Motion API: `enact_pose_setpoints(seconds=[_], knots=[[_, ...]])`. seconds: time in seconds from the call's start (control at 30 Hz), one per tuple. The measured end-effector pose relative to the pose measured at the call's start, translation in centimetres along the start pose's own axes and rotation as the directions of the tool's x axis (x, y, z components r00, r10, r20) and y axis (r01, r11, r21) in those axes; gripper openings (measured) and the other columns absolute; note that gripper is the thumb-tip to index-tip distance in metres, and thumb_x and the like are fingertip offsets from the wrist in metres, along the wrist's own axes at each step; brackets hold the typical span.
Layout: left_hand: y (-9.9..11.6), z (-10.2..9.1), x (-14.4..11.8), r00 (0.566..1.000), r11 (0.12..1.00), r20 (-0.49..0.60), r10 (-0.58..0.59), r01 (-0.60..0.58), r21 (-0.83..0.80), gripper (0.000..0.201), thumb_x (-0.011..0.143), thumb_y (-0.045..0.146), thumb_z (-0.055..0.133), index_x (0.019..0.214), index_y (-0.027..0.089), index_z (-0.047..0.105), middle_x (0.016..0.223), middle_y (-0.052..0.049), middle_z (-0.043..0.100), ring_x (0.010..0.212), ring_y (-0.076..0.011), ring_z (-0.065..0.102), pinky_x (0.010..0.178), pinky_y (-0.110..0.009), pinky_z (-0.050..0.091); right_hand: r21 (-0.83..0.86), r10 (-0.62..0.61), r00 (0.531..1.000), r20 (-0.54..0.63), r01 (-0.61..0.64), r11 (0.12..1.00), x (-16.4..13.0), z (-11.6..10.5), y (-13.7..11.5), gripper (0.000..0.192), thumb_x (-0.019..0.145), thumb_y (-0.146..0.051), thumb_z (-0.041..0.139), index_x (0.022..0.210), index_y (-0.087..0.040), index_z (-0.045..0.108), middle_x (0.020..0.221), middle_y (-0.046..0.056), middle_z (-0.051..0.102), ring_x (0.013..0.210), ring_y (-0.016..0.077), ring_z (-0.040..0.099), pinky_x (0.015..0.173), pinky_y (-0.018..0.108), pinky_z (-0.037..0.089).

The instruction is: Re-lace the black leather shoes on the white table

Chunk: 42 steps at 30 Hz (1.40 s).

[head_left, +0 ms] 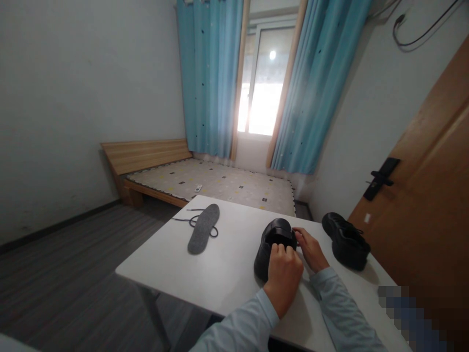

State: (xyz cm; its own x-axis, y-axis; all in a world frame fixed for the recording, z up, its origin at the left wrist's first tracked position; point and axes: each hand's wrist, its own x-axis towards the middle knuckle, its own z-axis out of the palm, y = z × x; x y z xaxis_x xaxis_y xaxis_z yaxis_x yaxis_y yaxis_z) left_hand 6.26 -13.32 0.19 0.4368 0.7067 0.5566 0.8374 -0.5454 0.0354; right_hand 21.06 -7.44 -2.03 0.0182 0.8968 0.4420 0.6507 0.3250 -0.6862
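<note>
Firmly closed: left hand [284,274] over black shoe [273,244], right hand [311,249] pinching its rim. Best steadied flat on counter [227,274]; insole [203,229] at ten o'clock.

Black shoe [273,244] at lower centre, second black shoe [346,240] at right; grey insole [203,229] and dark lace [194,221] on white counter [220,274]; blue dotted curtains [208,73] above; pale blue sleeves [330,313] below.
</note>
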Motion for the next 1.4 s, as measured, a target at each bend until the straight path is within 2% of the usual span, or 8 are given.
enact_pose_setpoints(seconds=[0.17,0.47,0.73,0.9,0.97,1.07,1.27,1.4], knots=[[-0.2,-0.8,-0.3,0.995,0.997,0.082,0.065,-0.061,-0.045,0.014,0.082,0.013,0.049,0.083,0.007,0.062,0.076,-0.01,0.061,0.074,-0.0219,0.058,0.069,-0.037,0.043,0.045,0.045,0.999,0.03,-0.046,0.998,-0.1,-0.4,-0.8,0.04,0.085,-0.048,0.04,0.105,-0.018,0.057,0.106,0.011,0.063,0.089,0.0225,0.062,0.072,0.035,0.054],[-3.9,-4.2,-0.1,0.933,0.937,0.166,0.318,-0.283,-0.204,0.014,0.082,0.014,0.049,0.091,0.011,0.059,0.08,-0.008,0.064,0.075,-0.0193,0.062,0.068,-0.031,0.047,0.004,-0.001,0.995,0.1,0.001,1.0,-0.5,-0.6,-1.0,0.05,0.075,-0.043,0.056,0.117,-0.017,0.051,0.117,0.014,0.057,0.087,0.0228,0.061,0.058,0.03,0.053],[-9.6,-7.6,4.1,0.963,0.973,0.216,0.163,-0.121,-0.194,0.021,0.087,0.026,0.045,0.096,0.02,0.063,0.091,-0.006,0.066,0.084,-0.0182,0.063,0.075,-0.029,0.048,0.016,0.03,0.994,0.109,-0.032,0.999,-0.6,-0.7,-1.1,0.048,0.076,-0.042,0.053,0.117,-0.017,0.05,0.119,0.014,0.055,0.093,0.024,0.059,0.062,0.031,0.052],[-16.2,-5.1,7.3,0.952,0.993,0.298,-0.074,0.098,-0.066,0.025,0.084,0.02,0.044,0.095,0.02,0.066,0.092,-0.008,0.068,0.089,-0.0178,0.062,0.08,-0.027,0.046,0.02,0.043,0.994,0.105,-0.045,0.999,-0.5,-0.6,-1.2,0.048,0.077,-0.043,0.052,0.117,-0.016,0.05,0.118,0.014,0.056,0.092,0.0241,0.06,0.061,0.031,0.052],[-18.6,-3.5,7.7,0.928,0.973,0.3,-0.224,0.23,0.015,0.026,0.084,0.022,0.043,0.095,0.021,0.066,0.096,-0.008,0.067,0.091,-0.0183,0.061,0.08,-0.027,0.046,0.02,0.045,0.994,0.1,-0.047,0.999,-0.5,-0.6,-1.2,0.048,0.077,-0.043,0.052,0.117,-0.016,0.05,0.119,0.014,0.055,0.09,0.0236,0.06,0.06,0.031,0.051],[-21.6,-1.1,7.4,0.902,0.947,0.292,-0.318,0.315,0.057,0.029,0.085,0.023,0.041,0.102,0.021,0.064,0.1,-0.01,0.065,0.092,-0.0212,0.061,0.079,-0.03,0.046,0.021,0.045,0.994,0.1,-0.048,0.999,-0.5,-0.6,-1.2,0.048,0.077,-0.044,0.053,0.116,-0.017,0.05,0.121,0.014,0.054,0.089,0.023,0.06,0.06,0.03,0.051],[-24.6,2.4,5.1,0.857,0.894,0.254,-0.449,0.433,0.117,0.038,0.082,0.019,0.043,0.119,0.02,0.052,0.119,-0.012,0.054,0.112,-0.024,0.048,0.094,-0.037,0.037,0.025,0.044,0.994,0.096,-0.047,0.999,-0.5,-0.5,-1.1,0.049,0.077,-0.045,0.053,0.117,-0.017,0.05,0.119,0.014,0.054,0.087,0.0222,0.061,0.06,0.031,0.052],[-25.6,4.2,3.7,0.784,0.831,0.276,-0.555,0.534,0.154,0.046,0.08,0.025,0.047,0.126,0.022,0.044,0.13,-0.015,0.042,0.117,-0.0319,0.041,0.095,-0.05,0.032,0.031,0.046,0.994,0.099,-0.05,0.998,-0.5,-0.6,-1.2,0.049,0.077,-0.045,0.052,0.117,-0.018,0.05,0.118,0.014,0.055,0.086,0.0223,0.061,0.059,0.031,0.052]])
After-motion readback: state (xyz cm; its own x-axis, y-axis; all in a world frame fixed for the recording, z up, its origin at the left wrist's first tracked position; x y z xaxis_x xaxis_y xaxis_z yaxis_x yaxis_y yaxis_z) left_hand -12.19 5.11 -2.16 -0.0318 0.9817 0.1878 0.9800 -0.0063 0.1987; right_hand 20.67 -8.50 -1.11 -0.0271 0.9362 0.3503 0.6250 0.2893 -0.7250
